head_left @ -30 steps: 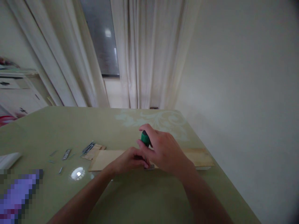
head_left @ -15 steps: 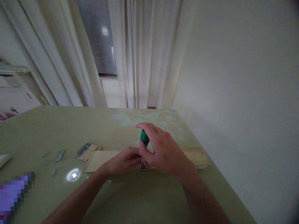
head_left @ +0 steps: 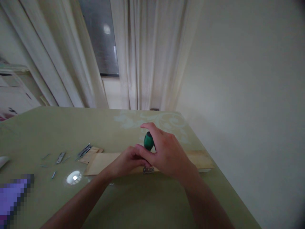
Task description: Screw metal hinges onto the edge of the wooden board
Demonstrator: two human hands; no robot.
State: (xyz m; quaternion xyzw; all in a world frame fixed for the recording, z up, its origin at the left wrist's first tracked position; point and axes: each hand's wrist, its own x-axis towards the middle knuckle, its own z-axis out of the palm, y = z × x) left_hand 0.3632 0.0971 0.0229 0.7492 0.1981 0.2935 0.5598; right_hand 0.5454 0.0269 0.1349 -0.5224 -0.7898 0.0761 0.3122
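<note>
A green and black screwdriver handle (head_left: pixel 149 141) stands upright over a long light wooden board (head_left: pixel 103 160), and my right hand (head_left: pixel 168 152) is closed around it. The screwdriver's shaft and tip are hidden behind my fingers. My left hand (head_left: pixel 126 162) rests on the board with its fingers pinched together below the handle, touching my right thumb; what they grip is hidden. Just under my fingertips, a metal hinge (head_left: pixel 148 170) sits at the board's near edge.
Left of the board lie a small wooden piece (head_left: pixel 90 156) with metal hinges (head_left: pixel 84 150) on it, another hinge (head_left: pixel 60 157) and several screws (head_left: pixel 53 174). A blurred purple object (head_left: pixel 14 197) is at lower left. The green table (head_left: pixel 71 127) meets a wall (head_left: pixel 243 111) on the right.
My right thumb has shifted left and now lies across my left fingers. The handle shows more upright, and more of the hinge at the board's edge is visible.
</note>
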